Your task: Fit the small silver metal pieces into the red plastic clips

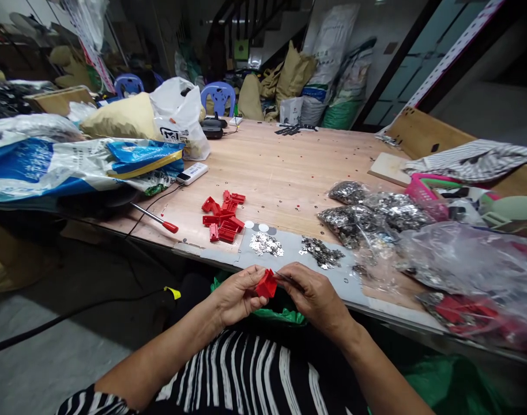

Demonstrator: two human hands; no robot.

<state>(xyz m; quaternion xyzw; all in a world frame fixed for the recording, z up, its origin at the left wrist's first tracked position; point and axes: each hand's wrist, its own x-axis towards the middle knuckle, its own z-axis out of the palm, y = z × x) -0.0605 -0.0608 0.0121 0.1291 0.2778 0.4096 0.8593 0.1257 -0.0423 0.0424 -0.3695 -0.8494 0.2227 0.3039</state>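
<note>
My left hand (235, 297) pinches a small red plastic housing (267, 285) above my lap, just off the table's near edge. Close against its right side, my right hand (317, 297) is closed on a thin dark strip (288, 279), whose tip reaches toward the housing; its exact kind cannot be made out. Beyond my hands lies a heap of small shiny silver metal pieces (266, 244), with a heap of darker metal pieces (322, 253) to its right. More red plastic housings (222, 220) are piled on the table to the left.
A red-handled tool (169, 226) sticks out over the left table edge. Bags of metal pieces (354, 213) and a pink basket (425, 193) crowd the right. Large plastic sacks (73, 164) cover the left. A green bag (285, 314) hangs open beneath my hands.
</note>
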